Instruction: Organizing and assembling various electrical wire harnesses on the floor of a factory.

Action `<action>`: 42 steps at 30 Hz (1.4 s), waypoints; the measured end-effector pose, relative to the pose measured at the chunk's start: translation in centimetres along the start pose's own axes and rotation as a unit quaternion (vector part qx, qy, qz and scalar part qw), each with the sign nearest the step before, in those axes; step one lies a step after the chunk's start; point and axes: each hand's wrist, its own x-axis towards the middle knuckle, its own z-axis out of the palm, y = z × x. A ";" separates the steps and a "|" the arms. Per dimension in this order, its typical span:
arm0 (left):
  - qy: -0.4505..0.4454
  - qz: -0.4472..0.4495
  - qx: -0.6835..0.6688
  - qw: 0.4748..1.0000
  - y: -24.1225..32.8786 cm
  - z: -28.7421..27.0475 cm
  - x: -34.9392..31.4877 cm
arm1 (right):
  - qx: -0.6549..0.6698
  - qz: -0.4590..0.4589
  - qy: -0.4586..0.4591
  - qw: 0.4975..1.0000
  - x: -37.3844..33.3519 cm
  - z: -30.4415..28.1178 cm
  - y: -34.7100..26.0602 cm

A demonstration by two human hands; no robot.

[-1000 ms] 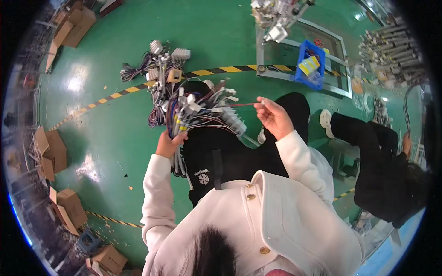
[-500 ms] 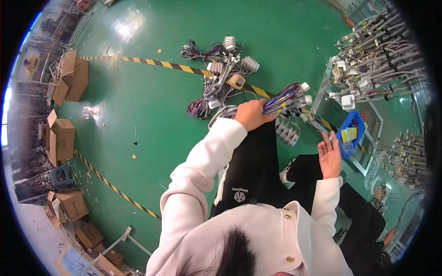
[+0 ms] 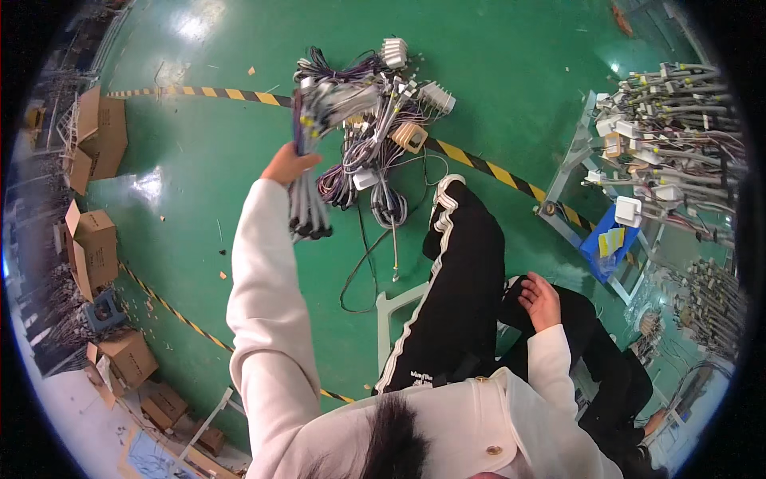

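Note:
My left hand reaches out over the green floor, closed around a bundle of cable harnesses. The bundle is grey with some purple and yellow parts, and its upper end is smeared by motion. It overlaps the near-left side of a pile of coiled cable harnesses on the floor; whether it touches the pile I cannot tell. White connector housings and a beige one sit among these coils. Above my lap, my right hand is palm up with loosely bent fingers, holding nothing.
At right a metal frame rack carries many grey cables, with a blue bin below. Black-and-yellow tape crosses the floor. Cardboard boxes line the left. Another person's hand shows at lower right.
My left hand has swung left with the cable bundle, from above my knee to the pile's left side. My right hand has drawn back from near the blue bin toward my lap.

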 end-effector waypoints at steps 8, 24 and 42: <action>0.211 -0.110 0.149 0.960 -12.6 -6.2 4.0 | -0.082 0.075 0.034 0.993 4.8 1.6 0.5; 0.313 -0.109 0.201 0.922 -19.3 6.7 19.8 | -0.182 0.169 0.102 0.963 14.2 -4.7 7.3; -0.007 -0.034 -0.039 0.999 -10.1 21.7 25.3 | -0.230 0.073 0.022 0.970 15.4 -16.2 15.5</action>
